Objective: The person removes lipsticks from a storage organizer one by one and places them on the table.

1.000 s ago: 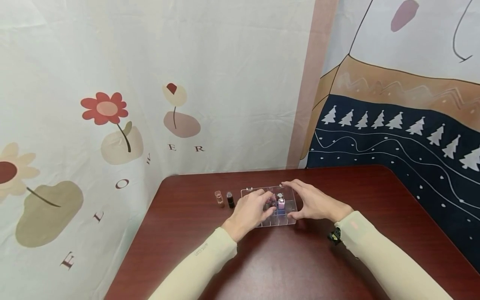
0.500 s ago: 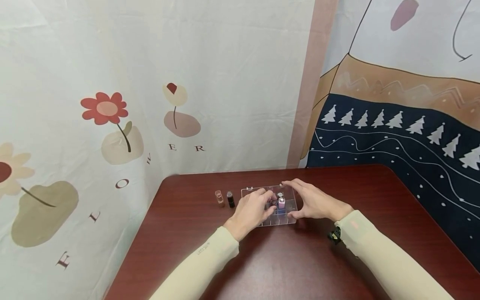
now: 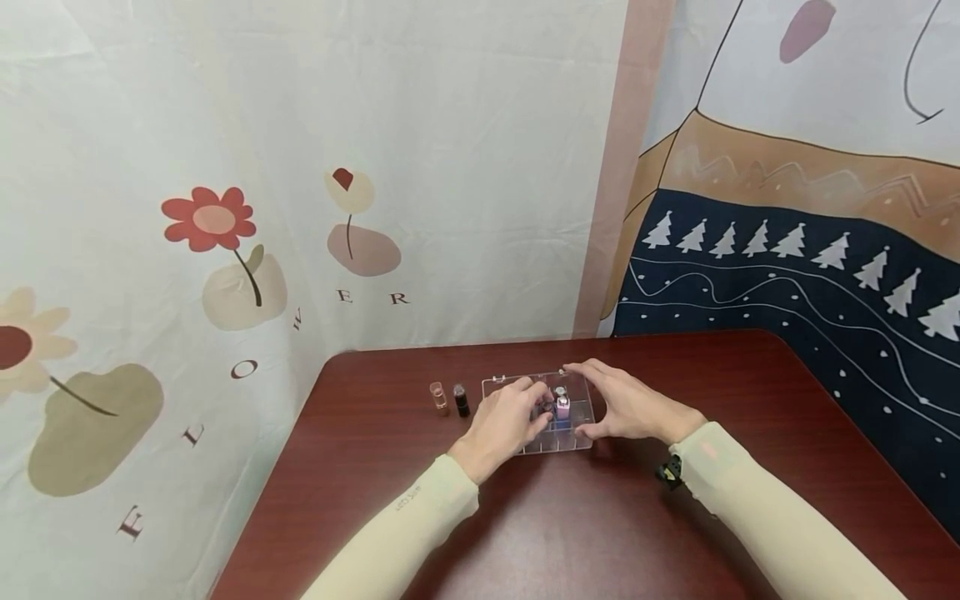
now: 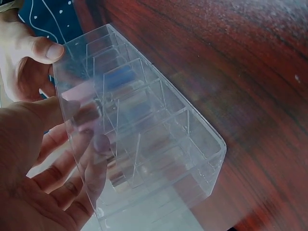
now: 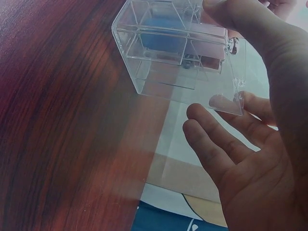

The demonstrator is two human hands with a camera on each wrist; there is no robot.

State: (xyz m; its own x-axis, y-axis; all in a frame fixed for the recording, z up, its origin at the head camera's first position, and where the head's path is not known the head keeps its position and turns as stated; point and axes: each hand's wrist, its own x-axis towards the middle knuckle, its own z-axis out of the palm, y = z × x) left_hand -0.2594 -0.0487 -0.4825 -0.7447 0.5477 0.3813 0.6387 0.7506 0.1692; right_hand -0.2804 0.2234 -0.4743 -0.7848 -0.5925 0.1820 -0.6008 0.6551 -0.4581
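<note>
A clear plastic compartment box stands on the table between both hands. My left hand reaches over its left part, pinching a small dark tube; its fingers hide much of the tube in the head view. My right hand grips the box's right end, thumb at the near side and fingers at the far corner. A pink tube with a shiny top stands in a compartment, blue showing below it. Behind it is another silver-topped piece. Further small pieces show blurred through the clear walls.
Left of the box, a clear, pinkish-brown tube and a black tube stand upright on the dark red wooden table. A printed cloth hangs behind the table's far edge.
</note>
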